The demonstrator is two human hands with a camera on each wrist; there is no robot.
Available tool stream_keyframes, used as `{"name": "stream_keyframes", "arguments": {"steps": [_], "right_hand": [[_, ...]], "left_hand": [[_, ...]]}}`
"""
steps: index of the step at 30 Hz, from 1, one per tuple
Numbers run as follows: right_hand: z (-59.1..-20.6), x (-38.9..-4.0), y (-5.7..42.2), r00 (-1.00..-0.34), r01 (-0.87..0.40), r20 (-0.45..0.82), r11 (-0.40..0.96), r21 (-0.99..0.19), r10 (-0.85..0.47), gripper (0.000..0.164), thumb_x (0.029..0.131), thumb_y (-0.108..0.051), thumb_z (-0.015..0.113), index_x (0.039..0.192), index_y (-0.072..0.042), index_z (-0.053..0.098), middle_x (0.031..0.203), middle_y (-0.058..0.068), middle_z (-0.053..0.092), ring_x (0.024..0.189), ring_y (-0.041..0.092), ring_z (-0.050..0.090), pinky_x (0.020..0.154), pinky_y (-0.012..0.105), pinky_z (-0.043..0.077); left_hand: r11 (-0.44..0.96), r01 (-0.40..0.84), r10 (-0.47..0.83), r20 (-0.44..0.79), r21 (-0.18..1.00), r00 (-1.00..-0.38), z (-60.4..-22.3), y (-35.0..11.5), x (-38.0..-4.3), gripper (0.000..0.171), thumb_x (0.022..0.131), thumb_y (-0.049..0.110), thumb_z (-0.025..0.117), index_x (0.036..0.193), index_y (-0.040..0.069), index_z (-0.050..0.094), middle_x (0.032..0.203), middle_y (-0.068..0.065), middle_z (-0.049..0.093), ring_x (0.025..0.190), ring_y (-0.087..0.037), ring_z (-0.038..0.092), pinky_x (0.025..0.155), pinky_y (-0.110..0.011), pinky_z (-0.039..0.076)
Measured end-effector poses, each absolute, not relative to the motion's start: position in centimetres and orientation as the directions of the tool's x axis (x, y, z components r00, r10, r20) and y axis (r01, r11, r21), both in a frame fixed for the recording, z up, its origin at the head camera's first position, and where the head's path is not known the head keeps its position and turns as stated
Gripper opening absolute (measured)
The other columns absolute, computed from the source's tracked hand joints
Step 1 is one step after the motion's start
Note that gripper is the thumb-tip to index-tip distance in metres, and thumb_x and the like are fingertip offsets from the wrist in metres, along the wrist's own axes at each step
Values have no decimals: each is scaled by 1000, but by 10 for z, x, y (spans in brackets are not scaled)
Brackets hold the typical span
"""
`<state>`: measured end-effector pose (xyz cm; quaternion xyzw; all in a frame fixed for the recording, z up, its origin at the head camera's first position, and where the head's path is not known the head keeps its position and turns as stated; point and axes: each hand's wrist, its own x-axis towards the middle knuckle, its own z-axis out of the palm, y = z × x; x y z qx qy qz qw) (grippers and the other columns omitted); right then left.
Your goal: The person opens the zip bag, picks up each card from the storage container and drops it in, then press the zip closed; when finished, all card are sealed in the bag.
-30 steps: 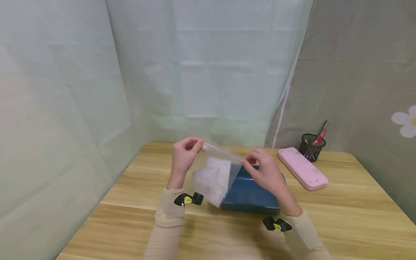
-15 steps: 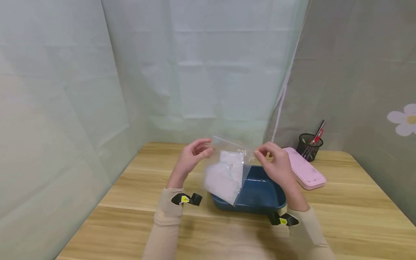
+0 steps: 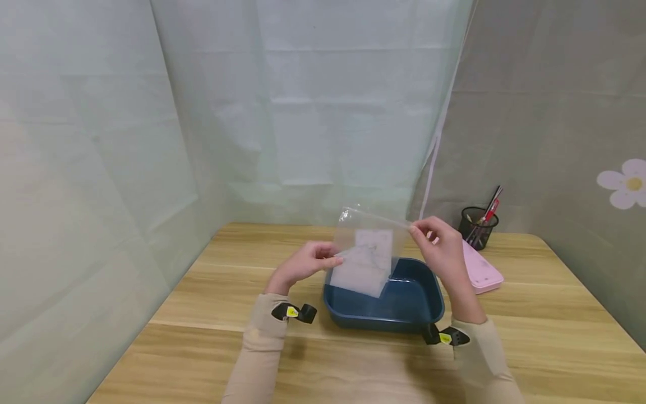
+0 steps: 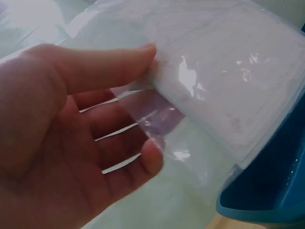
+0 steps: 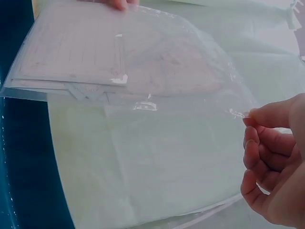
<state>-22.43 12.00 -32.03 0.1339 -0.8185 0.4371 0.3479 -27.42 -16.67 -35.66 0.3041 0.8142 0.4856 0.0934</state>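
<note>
A clear plastic bag (image 3: 360, 269) with flat white sheets inside hangs tilted over a dark blue tray (image 3: 388, 324). My right hand (image 3: 444, 244) pinches the bag's upper right corner between thumb and forefinger; its other fingers are curled, as the right wrist view shows. With its thumb in front and fingers behind, my left hand (image 3: 308, 264) grips the bag's left edge. In the left wrist view the thumb (image 4: 114, 69) presses by the edge of the white sheets (image 4: 228, 81), and the fingers show through the clear film.
Behind my right hand lies a pink case (image 3: 481, 269), partly covered by the hand. A black mesh pen cup (image 3: 476, 230) with pens stands at the back right. Fabric curtains (image 3: 323, 112) close off the back and sides of the wooden table (image 3: 202, 336).
The bag has moved right, over the tray. My left hand let go of the top left corner and now grips lower on the left edge; my right hand moved right and up, still pinching its corner.
</note>
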Motion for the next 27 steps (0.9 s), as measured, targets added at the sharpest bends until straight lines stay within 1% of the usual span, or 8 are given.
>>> {"name": "stream_keyframes", "arguments": {"steps": [3,4,8,13,18,21,24,27], "right_hand": [[-319,-224,123,-771,-479,629,561,-675,100,13,91,-13,67,93,-1,70,83,11,63,73,2,45,66,14,39],[-319,-224,124,-787,-464,609,557,-688,96,14,92,-15,66,94,-1,70,84,11,63,74,3,46,66,15,39],[-320,-225,130,-845,-430,534,565,-705,23,20,95,-22,63,101,-4,68,89,10,64,79,5,49,69,17,42],[-322,-228,144,-869,-444,482,607,-659,-113,25,98,-29,58,108,-8,67,97,9,67,84,6,53,76,18,44],[-327,-232,164,-913,-388,373,637,-666,-166,30,100,-39,52,112,-15,65,101,6,67,90,17,59,78,24,48],[-331,-234,175,-922,-376,328,675,-635,-205,27,99,-37,54,110,-15,65,101,6,64,90,20,59,77,27,48],[-337,-238,185,-908,-415,320,695,-588,-271,21,97,-27,59,109,-10,65,106,9,60,93,20,59,80,28,48],[-345,-243,193,-893,-449,298,693,-564,-336,20,95,-18,62,111,-6,63,111,13,61,97,25,62,83,30,50]], "left_hand": [[338,437,556,198,834,-807,-355,-166,-273,21,97,21,60,105,3,65,93,-10,63,82,-16,55,76,-30,49],[333,441,542,213,834,-813,-354,-165,-273,21,97,20,59,105,2,65,93,-11,64,82,-16,56,75,-29,49],[328,440,477,256,836,-841,-351,-167,-273,23,98,18,58,111,1,64,103,-16,66,86,-18,62,74,-28,51],[341,429,417,274,837,-867,-350,-175,-273,28,98,16,57,120,0,62,114,-22,66,92,-26,67,76,-33,56],[338,384,325,277,859,-904,-348,-189,-275,31,97,14,57,124,-2,60,120,-24,64,96,-29,67,80,-36,57],[328,345,265,265,879,-927,-347,-199,-276,31,98,13,56,123,-4,59,119,-26,63,95,-25,67,79,-34,56],[317,313,207,256,895,-944,-347,-210,-279,31,98,12,56,121,-8,58,111,-26,64,85,-15,65,75,-28,55],[315,271,145,237,909,-961,-349,-220,-282,31,97,11,56,120,-8,57,106,-26,65,75,-7,61,69,-23,52]]}}
